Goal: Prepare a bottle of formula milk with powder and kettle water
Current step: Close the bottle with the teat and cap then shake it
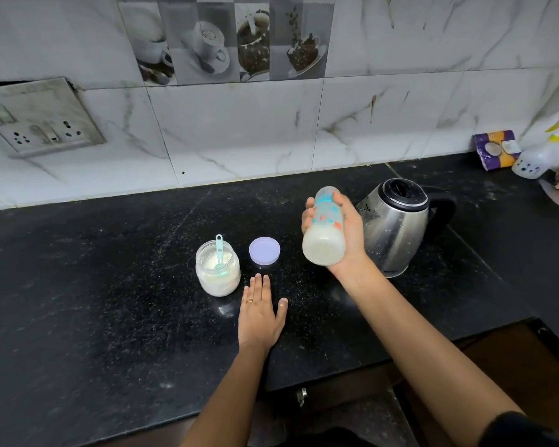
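Beside the kettle (397,227), the right hand (352,229) grips the bottle (325,232) while the left hand (260,314) lies flat by the jar (218,274).

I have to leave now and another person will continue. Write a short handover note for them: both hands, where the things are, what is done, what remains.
Right hand: grips the bottle, tilted in the air with its base toward the camera.
Left hand: open, flat on the counter, holding nothing.
Things: the powder jar stands open with the scoop inside. Its lid lies beside it. The kettle stands to the right, lid shut.
Done: the bottle holds white milk, so powder and water seem to be in.
Left: probably finish mixing, set the bottle down and close the jar. Whether the bottle is capped is unclear.
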Demonstrator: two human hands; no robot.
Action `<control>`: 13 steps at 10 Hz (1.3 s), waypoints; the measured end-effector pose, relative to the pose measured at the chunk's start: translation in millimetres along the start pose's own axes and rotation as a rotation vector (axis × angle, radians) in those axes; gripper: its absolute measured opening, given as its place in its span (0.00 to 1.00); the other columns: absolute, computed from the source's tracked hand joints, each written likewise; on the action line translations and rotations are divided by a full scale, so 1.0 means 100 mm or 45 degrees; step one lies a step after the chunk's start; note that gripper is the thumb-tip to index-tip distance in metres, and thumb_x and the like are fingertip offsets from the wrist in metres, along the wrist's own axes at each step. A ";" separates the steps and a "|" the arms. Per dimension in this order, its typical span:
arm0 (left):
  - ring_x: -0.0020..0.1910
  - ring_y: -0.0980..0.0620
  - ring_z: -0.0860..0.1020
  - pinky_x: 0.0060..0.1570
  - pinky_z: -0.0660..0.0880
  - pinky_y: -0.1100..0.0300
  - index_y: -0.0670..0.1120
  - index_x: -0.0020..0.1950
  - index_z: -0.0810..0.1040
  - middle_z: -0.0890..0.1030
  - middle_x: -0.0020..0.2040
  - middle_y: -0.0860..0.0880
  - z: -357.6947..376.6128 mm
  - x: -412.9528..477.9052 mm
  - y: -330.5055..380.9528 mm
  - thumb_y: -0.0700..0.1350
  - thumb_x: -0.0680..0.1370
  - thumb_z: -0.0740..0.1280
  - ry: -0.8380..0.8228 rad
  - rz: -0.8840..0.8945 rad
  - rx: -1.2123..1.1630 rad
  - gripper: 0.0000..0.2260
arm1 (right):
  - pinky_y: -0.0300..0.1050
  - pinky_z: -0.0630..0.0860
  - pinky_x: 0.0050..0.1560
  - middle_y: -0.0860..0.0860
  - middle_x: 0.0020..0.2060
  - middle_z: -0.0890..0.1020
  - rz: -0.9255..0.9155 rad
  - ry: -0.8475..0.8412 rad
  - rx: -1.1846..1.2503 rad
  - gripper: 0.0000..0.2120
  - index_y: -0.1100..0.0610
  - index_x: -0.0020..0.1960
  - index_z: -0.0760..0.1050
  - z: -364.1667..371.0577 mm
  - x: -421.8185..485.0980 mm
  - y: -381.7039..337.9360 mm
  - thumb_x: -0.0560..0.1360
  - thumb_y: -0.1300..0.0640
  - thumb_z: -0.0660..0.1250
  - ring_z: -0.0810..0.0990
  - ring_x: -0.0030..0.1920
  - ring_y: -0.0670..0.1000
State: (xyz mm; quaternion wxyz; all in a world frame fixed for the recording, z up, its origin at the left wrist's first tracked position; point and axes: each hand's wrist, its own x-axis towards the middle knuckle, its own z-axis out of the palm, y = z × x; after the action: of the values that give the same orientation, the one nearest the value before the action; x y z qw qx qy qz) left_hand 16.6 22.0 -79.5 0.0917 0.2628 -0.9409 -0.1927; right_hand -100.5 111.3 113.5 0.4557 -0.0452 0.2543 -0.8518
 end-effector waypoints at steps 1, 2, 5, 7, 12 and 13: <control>0.77 0.51 0.46 0.75 0.40 0.57 0.43 0.78 0.48 0.50 0.79 0.45 0.00 0.01 0.00 0.57 0.81 0.51 -0.005 -0.003 0.003 0.30 | 0.42 0.75 0.27 0.55 0.39 0.78 -0.033 -0.127 -0.243 0.28 0.54 0.59 0.69 -0.03 -0.09 0.03 0.62 0.58 0.74 0.75 0.29 0.52; 0.77 0.51 0.46 0.75 0.40 0.57 0.43 0.78 0.48 0.50 0.78 0.45 0.00 0.00 0.00 0.57 0.81 0.51 -0.002 0.004 -0.002 0.30 | 0.42 0.76 0.28 0.54 0.39 0.77 -0.060 -0.105 -0.138 0.26 0.57 0.51 0.76 -0.01 -0.04 -0.02 0.55 0.57 0.79 0.76 0.30 0.51; 0.77 0.51 0.46 0.75 0.40 0.58 0.43 0.78 0.49 0.50 0.78 0.45 -0.01 -0.01 0.00 0.57 0.81 0.51 0.002 0.005 0.000 0.30 | 0.44 0.79 0.34 0.55 0.42 0.75 -0.022 0.008 -0.065 0.22 0.63 0.57 0.68 -0.07 -0.02 -0.12 0.68 0.51 0.61 0.78 0.34 0.53; 0.77 0.51 0.46 0.75 0.40 0.58 0.43 0.78 0.49 0.51 0.78 0.44 -0.01 -0.01 0.01 0.57 0.81 0.51 0.003 0.005 -0.007 0.30 | 0.48 0.79 0.39 0.59 0.44 0.80 -0.017 -0.252 -0.193 0.35 0.62 0.64 0.69 -0.05 -0.03 -0.16 0.60 0.56 0.77 0.80 0.39 0.56; 0.77 0.51 0.46 0.74 0.39 0.58 0.43 0.78 0.49 0.51 0.78 0.44 -0.01 0.00 0.01 0.57 0.81 0.51 0.015 0.006 0.002 0.30 | 0.46 0.78 0.29 0.59 0.43 0.78 0.207 -0.528 0.042 0.23 0.61 0.57 0.74 0.06 0.12 -0.12 0.64 0.60 0.75 0.77 0.32 0.55; 0.77 0.51 0.46 0.74 0.39 0.59 0.43 0.78 0.49 0.50 0.78 0.45 -0.01 -0.01 0.00 0.57 0.81 0.51 0.010 0.005 -0.008 0.30 | 0.45 0.77 0.29 0.58 0.42 0.78 0.224 -0.535 -0.028 0.22 0.61 0.56 0.75 0.04 0.13 -0.06 0.64 0.58 0.75 0.77 0.31 0.54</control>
State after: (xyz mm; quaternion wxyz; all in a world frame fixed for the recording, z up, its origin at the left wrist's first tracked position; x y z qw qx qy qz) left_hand 17.6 22.4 -78.3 0.0965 0.2615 -0.9404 -0.1946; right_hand -111.5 101.8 117.4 0.5705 -0.2042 0.1659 -0.7780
